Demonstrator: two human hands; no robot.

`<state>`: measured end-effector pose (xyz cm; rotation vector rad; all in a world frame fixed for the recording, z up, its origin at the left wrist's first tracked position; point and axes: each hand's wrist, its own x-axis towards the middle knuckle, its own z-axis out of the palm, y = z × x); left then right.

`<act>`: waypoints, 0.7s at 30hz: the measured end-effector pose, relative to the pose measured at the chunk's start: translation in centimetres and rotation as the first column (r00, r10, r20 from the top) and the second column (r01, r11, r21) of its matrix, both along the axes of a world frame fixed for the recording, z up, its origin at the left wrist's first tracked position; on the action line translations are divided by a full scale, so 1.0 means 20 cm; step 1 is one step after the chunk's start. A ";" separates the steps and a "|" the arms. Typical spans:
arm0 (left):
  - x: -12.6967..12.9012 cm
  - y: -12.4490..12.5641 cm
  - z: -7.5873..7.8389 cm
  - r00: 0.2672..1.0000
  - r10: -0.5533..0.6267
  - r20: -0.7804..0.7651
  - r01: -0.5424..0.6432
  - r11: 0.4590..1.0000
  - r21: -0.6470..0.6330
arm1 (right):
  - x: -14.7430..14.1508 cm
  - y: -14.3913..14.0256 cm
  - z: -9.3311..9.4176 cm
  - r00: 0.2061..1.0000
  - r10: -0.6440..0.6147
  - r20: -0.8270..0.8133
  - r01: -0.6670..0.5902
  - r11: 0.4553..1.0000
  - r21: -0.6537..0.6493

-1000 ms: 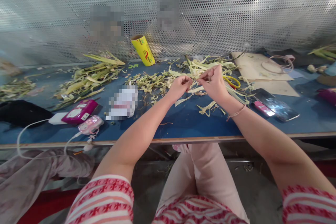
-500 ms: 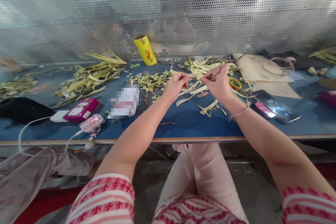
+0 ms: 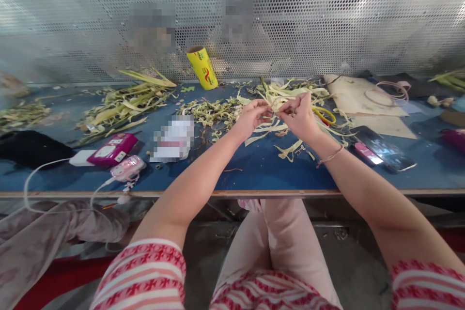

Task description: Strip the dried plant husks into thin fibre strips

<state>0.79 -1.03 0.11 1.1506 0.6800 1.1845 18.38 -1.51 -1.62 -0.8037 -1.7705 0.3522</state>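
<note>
My left hand (image 3: 250,118) and my right hand (image 3: 300,117) are raised close together over the blue table (image 3: 254,167), fingertips almost touching. Both pinch a thin pale green leaf strip (image 3: 275,113) stretched between them. Under and behind the hands lies a heap of pale leaf strips (image 3: 286,91). Loose curled strips (image 3: 288,149) lie on the table just below my right wrist. Yellow-handled scissors (image 3: 324,115) lie right of my right hand, partly hidden by it.
A yellow roll (image 3: 202,68) leans at the back against the perforated metal screen (image 3: 327,14). More leaves (image 3: 123,101) lie to the left. A magenta device (image 3: 112,149), a pink gadget (image 3: 127,168) and a phone (image 3: 381,147) sit near the front edge. Cardboard (image 3: 359,97) lies at right.
My two hands have moved closer together, shortening the strip between them. The view has shifted slightly; everything else on the table stays put.
</note>
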 end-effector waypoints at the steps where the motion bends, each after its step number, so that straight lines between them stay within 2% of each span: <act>1: 0.00 0.00 0.00 1.000 -0.007 -0.008 0.008 0.999 0.041 | 0.00 0.00 0.00 1.000 0.001 0.015 -0.001 1.000 0.008; 4: -0.02 0.02 -0.02 0.996 0.007 -0.088 0.011 0.980 0.199 | 0.00 0.01 -0.01 0.999 -0.031 0.044 0.031 1.000 0.006; 9: -0.03 0.04 -0.03 0.949 0.155 -0.276 -0.043 0.927 0.373 | 0.02 0.02 0.00 0.975 -0.128 0.182 0.139 0.989 -0.048; 11: -0.04 0.05 -0.03 0.924 0.205 -0.323 -0.061 0.912 0.405 | 0.05 0.01 0.03 0.934 -0.235 0.270 0.240 0.971 0.013; 14: -0.04 0.05 -0.02 0.883 0.274 -0.380 -0.073 0.882 0.465 | 0.10 -0.02 0.09 0.859 -0.403 0.315 0.362 0.914 0.183; 17: -0.03 0.03 -0.01 0.813 0.360 -0.458 -0.077 0.846 0.528 | 0.11 -0.05 0.15 0.846 -0.384 0.369 0.295 0.915 0.276; 21: -0.02 -0.01 0.01 0.719 0.470 -0.512 -0.052 0.771 0.635 | 0.07 -0.11 0.16 0.833 -0.218 0.508 0.119 0.968 0.221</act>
